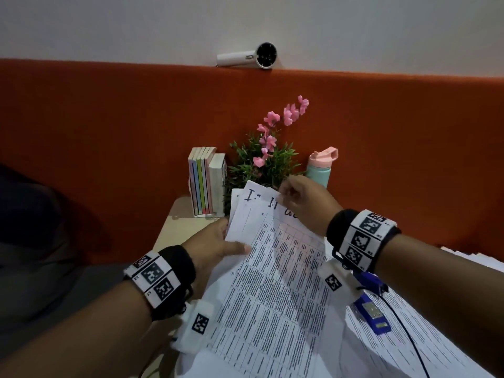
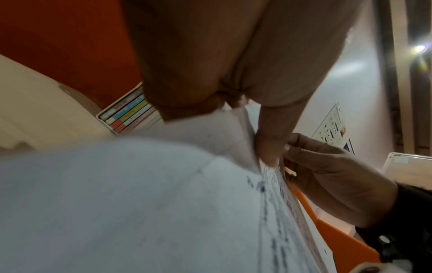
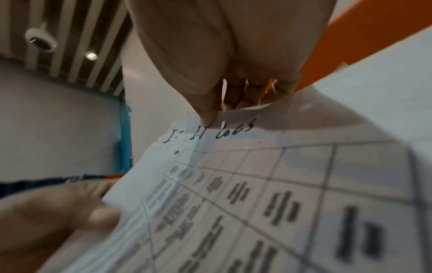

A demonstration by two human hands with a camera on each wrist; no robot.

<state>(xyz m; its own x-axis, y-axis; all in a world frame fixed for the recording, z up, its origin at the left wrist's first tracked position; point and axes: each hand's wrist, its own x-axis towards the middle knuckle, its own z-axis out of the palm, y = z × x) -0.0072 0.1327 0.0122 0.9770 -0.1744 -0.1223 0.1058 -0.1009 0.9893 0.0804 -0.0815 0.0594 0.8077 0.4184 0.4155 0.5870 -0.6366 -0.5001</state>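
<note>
I hold a bundle of printed sheets point(image 1: 278, 271) with tables and handwriting above the desk. My left hand point(image 1: 218, 241) grips the bundle's left edge, thumb on top of the front page. My right hand point(image 1: 302, 203) pinches the top edge of the front sheet near the handwritten marks. In the right wrist view the thumb point(image 3: 208, 112) presses on that sheet point(image 3: 257, 184) with fingers curled behind it. In the left wrist view the left hand's fingers point(image 2: 271, 140) clamp the paper edge point(image 2: 163, 194), and the right hand point(image 2: 327, 175) shows beyond it.
A blue stapler point(image 1: 373, 312) lies on more printed sheets point(image 1: 409, 336) at the lower right. Upright books point(image 1: 204, 184), a pink-flowered plant point(image 1: 267, 154) and a mint bottle with a pink lid point(image 1: 319, 167) stand against the orange partition point(image 1: 109, 132). A white hair dryer point(image 1: 251, 57) rests on top.
</note>
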